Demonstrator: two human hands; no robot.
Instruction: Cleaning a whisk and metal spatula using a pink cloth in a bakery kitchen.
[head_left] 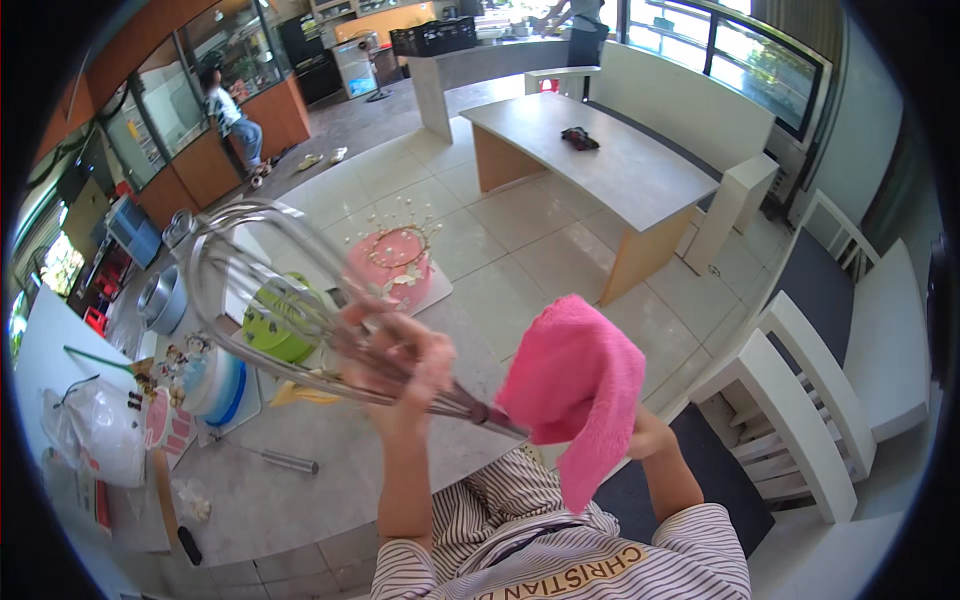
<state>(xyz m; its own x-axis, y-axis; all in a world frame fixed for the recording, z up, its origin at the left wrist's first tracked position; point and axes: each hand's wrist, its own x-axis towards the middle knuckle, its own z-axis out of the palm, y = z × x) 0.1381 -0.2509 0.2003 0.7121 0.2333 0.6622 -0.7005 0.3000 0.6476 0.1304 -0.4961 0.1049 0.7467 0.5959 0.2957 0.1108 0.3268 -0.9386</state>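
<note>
A large metal balloon whisk [480,411] slants across the view, its wire loops up to the left and smeared by motion. My left hand [400,355] is closed round the wires where they narrow toward the handle. A pink cloth [575,375] is draped over the handle end. My right hand [652,437] grips the cloth from the right, its fingers mostly hidden behind it. Behind the whisk are a pink cake [405,285] with a pearl crown and a bright green cake [285,335], partly covered by the wires.
On the grey table [345,490] stand a blue-and-white cake [218,385], a stuffed plastic bag [110,425], a metal-handled tool [290,461] and a long black-handled blade [178,515]. A yellow cloth [305,394] lies nearby. White chairs [790,400] stand right. Two other people are far back.
</note>
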